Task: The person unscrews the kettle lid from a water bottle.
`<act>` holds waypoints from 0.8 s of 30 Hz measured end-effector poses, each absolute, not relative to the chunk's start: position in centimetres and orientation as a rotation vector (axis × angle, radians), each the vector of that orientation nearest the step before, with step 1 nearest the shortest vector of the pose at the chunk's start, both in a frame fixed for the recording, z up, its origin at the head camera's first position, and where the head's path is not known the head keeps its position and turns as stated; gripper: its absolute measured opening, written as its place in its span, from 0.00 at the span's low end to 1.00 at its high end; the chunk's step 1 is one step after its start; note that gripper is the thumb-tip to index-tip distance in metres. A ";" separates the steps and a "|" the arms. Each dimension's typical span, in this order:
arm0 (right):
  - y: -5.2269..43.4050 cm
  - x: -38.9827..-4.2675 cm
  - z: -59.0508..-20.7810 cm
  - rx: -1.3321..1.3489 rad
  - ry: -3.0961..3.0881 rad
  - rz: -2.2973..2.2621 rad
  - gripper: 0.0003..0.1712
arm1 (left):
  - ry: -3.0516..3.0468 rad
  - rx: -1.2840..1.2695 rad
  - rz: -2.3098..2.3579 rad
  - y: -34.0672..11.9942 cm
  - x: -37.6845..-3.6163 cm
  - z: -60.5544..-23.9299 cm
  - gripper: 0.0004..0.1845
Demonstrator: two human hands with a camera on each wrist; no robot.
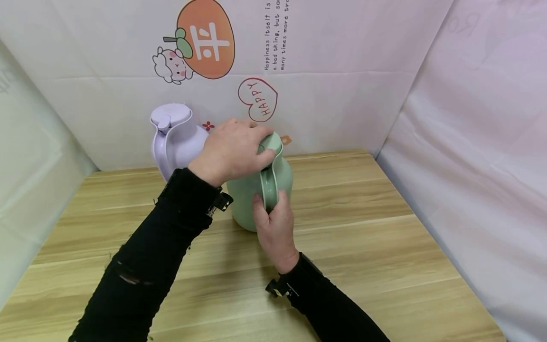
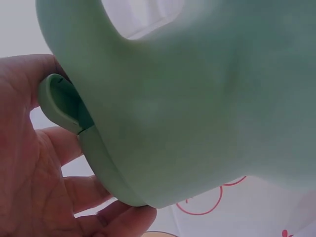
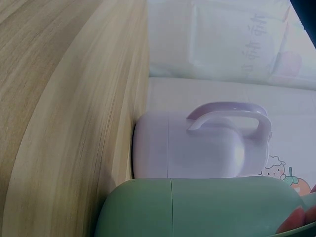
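A green thermos jug (image 1: 243, 206) stands upright on the wooden table, its handle (image 1: 269, 185) facing the person. My right hand (image 1: 277, 232) grips the lower part of this handle, thumb on its left side. Over the jug's top, my left hand (image 1: 232, 149) holds the green lid (image 1: 273, 142), with its thumb near the handle and fingers reaching round the far rim. The left wrist view shows a raised lever (image 2: 59, 101) on the lid, close to the left thumb. In the right wrist view, right fingertips (image 3: 295, 219) show beside the green body.
A lilac thermos jug (image 1: 183, 147) stands behind and left of the green one, partly hidden by the left hand. A printed white cloth (image 1: 342, 95) hangs behind the wooden table (image 1: 342, 228), with white cloth on both sides too.
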State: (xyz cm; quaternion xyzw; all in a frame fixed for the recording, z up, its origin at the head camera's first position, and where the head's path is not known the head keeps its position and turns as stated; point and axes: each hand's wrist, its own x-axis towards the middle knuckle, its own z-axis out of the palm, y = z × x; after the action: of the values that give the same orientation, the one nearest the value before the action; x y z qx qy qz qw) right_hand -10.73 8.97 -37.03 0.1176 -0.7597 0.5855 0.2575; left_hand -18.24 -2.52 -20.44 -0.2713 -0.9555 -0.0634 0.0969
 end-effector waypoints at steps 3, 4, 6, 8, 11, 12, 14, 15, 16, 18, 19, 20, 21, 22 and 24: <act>9.0 -10.7 -37.1 0.325 -2.061 1.585 0.14 | -2.825 -0.793 -0.163 -2.4 -18.2 -20.5 0.29; 9.0 -10.7 -37.1 0.325 -2.062 1.585 0.14 | -2.824 -0.789 -0.156 -2.3 -18.2 -20.6 0.29; 9.0 -10.7 -37.1 0.322 -2.063 1.582 0.14 | -2.822 -0.781 -0.143 -2.3 -18.2 -20.6 0.29; 9.0 -10.7 -37.1 0.321 -2.063 1.582 0.14 | -2.822 -0.772 -0.131 -2.2 -18.2 -20.6 0.29; 9.0 -10.7 -37.0 0.318 -2.062 1.583 0.15 | -2.819 -0.762 -0.118 -2.1 -18.2 -20.6 0.29; 9.0 -10.7 -37.0 0.317 -2.061 1.584 0.15 | -2.818 -0.761 -0.114 -2.1 -18.2 -20.6 0.29; 9.0 -10.7 -37.0 0.316 -2.061 1.586 0.15 | -2.825 -0.760 -0.107 -2.0 -18.2 -20.6 0.30; 9.0 -10.7 -36.9 0.316 -2.061 1.586 0.15 | -2.829 -0.757 -0.103 -2.0 -18.2 -20.6 0.31; 9.0 -10.7 -36.9 0.316 -2.061 1.586 0.15 | -2.834 -0.755 -0.100 -2.0 -18.2 -20.6 0.31; 9.0 -10.7 -37.0 0.317 -2.060 1.586 0.15 | -2.846 -0.747 -0.097 -2.0 -18.1 -20.6 0.33; 9.0 -10.8 -37.0 0.316 -2.060 1.584 0.15 | -2.852 -0.740 -0.099 -2.0 -18.1 -20.6 0.34; 9.0 -10.8 -37.0 0.318 -2.059 1.584 0.15 | -2.856 -0.733 -0.105 -2.0 -18.1 -20.6 0.35; 9.0 -10.8 -36.9 0.318 -2.060 1.583 0.15 | -2.858 -0.724 -0.108 -2.0 -18.1 -20.6 0.35; 9.0 -10.8 -36.9 0.317 -2.062 1.583 0.15 | -2.861 -0.715 -0.116 -1.9 -18.0 -20.6 0.36; 9.0 -10.7 -36.9 0.315 -2.066 1.582 0.16 | -2.863 -0.699 -0.129 -1.9 -17.9 -20.6 0.37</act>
State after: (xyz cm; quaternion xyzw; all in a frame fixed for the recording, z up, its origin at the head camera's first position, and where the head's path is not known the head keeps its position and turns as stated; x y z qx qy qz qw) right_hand -10.74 8.97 -36.89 0.1163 -0.7616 0.5832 0.2575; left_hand -17.94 -1.92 -20.63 -0.2358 -0.9661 -0.0434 0.0958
